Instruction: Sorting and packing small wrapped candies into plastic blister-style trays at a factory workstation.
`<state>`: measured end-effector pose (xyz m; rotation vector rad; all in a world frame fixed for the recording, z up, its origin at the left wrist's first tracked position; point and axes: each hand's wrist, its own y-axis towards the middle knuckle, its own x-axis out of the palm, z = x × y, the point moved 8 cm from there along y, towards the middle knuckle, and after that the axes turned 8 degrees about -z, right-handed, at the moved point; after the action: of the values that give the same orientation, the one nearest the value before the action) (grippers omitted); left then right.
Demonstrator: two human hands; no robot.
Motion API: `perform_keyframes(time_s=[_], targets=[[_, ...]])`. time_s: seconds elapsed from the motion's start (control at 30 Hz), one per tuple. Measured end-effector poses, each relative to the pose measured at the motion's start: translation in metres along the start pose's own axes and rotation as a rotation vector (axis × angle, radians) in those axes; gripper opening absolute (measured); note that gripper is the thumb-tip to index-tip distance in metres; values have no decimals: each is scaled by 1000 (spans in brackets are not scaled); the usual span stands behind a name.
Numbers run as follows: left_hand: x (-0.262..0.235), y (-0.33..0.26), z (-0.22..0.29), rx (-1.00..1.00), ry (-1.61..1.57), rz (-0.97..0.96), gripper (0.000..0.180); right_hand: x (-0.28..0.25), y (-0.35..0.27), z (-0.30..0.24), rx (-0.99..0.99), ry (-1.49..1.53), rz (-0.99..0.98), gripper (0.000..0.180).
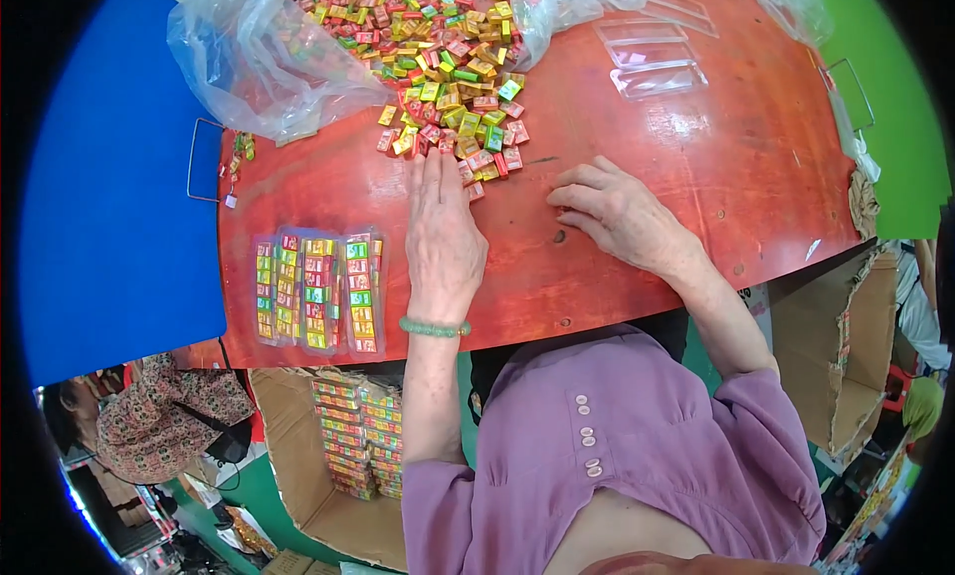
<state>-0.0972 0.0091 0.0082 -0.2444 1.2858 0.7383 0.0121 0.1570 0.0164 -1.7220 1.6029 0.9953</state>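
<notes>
1. While the left hand [444, 235] is laid flat, fingers extended, nothing is gripped; the small coloured packets [453, 97] are touched at the pile's near edge on the red tabletop [696, 177].
2. The right hand [617, 215] is rested loosely curled, apparently empty, just beside the pile.
3. Filled clear trays [318, 288] are laid to the left.

Left hand [444, 232] flat, palm down, fingers [430, 169] extended — right hand [615, 212] loosely curled, empty.
</notes>
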Motion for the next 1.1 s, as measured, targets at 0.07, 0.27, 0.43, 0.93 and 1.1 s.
perform_keyframes(time_s=[0.07,0.27,0.43,0.93,1.1], targets=[[3,-2,9,-26,-81,-10,50,-9,-10,5,-14,-19,92,24],[-2,-31,45,-2,-225,-29,39,-21,-32,14,48,125,160,29],[-3,-45,67,92,-343,57,42,-21,-38,22,194,239,104,33],[-19,-58,43,-37,-190,47,35,-19,-44,16,237,135,67,46],[-15,-55,38,4,-243,39,33,-12,-37,9,159,48,64,40]])
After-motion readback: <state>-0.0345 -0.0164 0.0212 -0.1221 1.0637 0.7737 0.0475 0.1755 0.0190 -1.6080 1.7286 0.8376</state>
